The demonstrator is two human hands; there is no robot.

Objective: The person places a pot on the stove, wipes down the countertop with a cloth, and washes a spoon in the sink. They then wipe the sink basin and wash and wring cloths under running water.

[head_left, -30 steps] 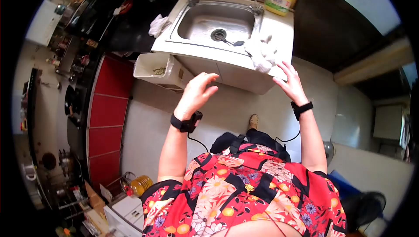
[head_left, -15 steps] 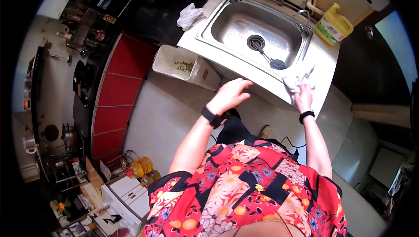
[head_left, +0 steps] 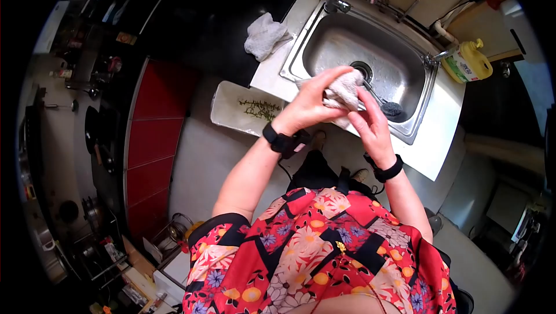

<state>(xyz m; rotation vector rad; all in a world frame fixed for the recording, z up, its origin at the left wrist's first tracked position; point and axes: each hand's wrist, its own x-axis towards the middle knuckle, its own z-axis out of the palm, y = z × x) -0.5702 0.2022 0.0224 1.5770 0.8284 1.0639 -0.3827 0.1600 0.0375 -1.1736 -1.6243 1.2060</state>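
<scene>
A bunched white cloth (head_left: 344, 89) is held between my two hands, over the front edge of the sink (head_left: 370, 42). My left hand (head_left: 310, 101) wraps round its left side, with the thumb beneath it. The fingers of my right hand (head_left: 372, 127) press against its right side. In the steel basin a black scrubber (head_left: 391, 109) with a handle lies beside the drain. A second pale cloth (head_left: 265, 36) rests at the counter's left end, partly over the black surface.
A bin (head_left: 227, 105) with green stems in it stands left of the sink cabinet. The yellow bottle (head_left: 468, 63) is at the sink's right. Two taps rise behind the basin. Red cabinets (head_left: 152, 134) stand at the left.
The white cloth has been picked up from the counter's right side by my right hand and moved left. My left hand has closed on it too. The view has shifted.
</scene>
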